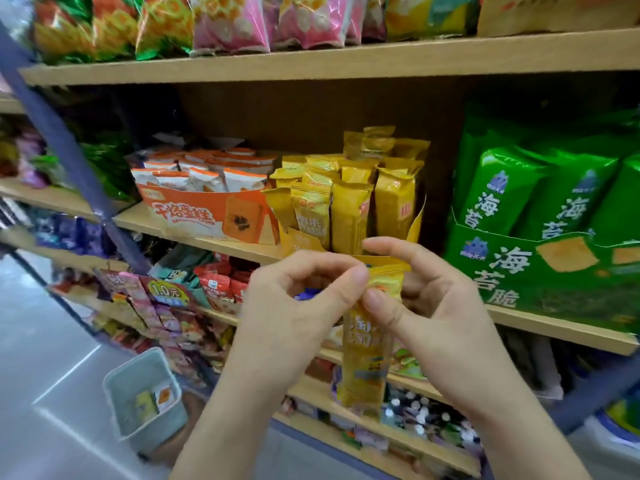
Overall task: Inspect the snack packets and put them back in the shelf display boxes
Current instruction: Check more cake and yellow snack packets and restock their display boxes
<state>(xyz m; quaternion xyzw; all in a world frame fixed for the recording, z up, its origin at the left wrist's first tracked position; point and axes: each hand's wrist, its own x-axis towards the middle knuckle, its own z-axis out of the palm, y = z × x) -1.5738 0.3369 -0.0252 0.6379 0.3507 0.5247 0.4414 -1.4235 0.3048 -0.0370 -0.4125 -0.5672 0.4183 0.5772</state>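
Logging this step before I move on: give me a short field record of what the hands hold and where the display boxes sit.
held item: yellow packet, hanging upright below the hands
left hand: pinches the packet's top end
right hand: pinches the same top end from the other side
matching box: yellow display box, directly behind the hands
left neighbour: orange display box
right neighbour: green display box
floor: pale bin, down to the left
task state: packet not yet back in a box

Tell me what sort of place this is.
Probably a shop's snack aisle: light wooden shelves, packets in an orange cardboard display box and a green cardboard display box, and a small price tag lower down.
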